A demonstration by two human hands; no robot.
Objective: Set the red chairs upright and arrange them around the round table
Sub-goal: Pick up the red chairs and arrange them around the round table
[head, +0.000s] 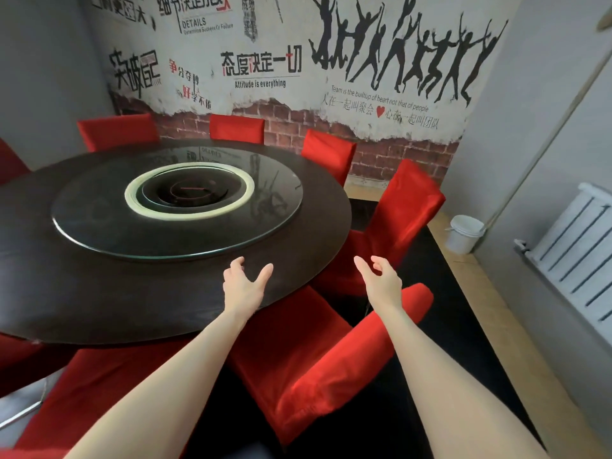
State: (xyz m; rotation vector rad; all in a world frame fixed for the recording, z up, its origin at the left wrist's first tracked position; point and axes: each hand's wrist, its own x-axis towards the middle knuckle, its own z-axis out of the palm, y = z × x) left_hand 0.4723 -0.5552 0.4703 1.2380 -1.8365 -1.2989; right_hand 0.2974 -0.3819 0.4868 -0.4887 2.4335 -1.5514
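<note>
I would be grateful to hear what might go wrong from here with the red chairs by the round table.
The left hand and right hand are open and grip nothing, so the near chair is not yet under control. It sits close to the round table, whose edge it may knock if swung. The right-side chair stands close beside it, so the two might collide.

A chair [314, 376] is blocking the lower centre, just beside the table [82, 293]. Open floor [463, 326] is lying at the right, before the radiator [576, 260].
</note>
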